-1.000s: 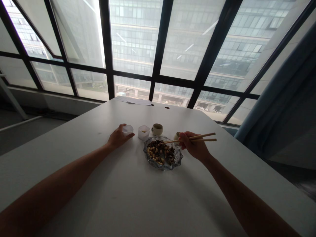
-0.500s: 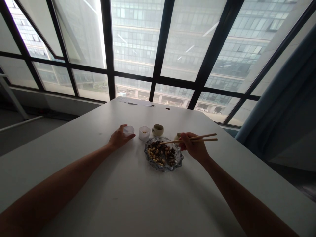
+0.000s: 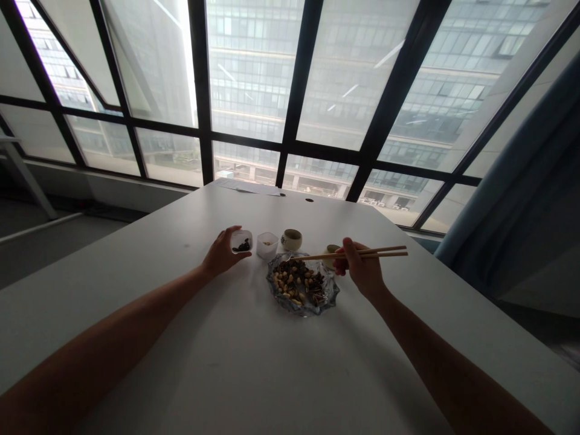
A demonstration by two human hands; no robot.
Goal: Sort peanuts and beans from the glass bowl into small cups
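Observation:
My left hand [image 3: 225,252] is closed round a small clear plastic cup [image 3: 241,234], tilted so that dark pieces [image 3: 242,245] show inside. In my right hand [image 3: 361,269] is a pair of wooden chopsticks [image 3: 380,252], their tips over the back left rim of a scalloped glass dish [image 3: 333,299]. Peanuts [image 3: 286,287] and dark dried bits [image 3: 312,279] lie in that dish. Just right of my left hand stands a second clear plastic cup [image 3: 267,249] with a few light pieces in it. Partly behind my right fingers is a small ceramic cup [image 3: 331,249].
Another small ceramic cup [image 3: 291,240] with dark marks stands behind the glass dish. Papers [image 3: 254,188] lie at the far end of the white table [image 3: 217,350]. Beyond it are framed windows [image 3: 254,72], and a blue curtain [image 3: 502,175] hangs at the right.
My left hand has tipped its plastic cup toward me, so the dark pieces inside now show. My right hand and the chopsticks have shifted slightly right, with the tips still at the dish.

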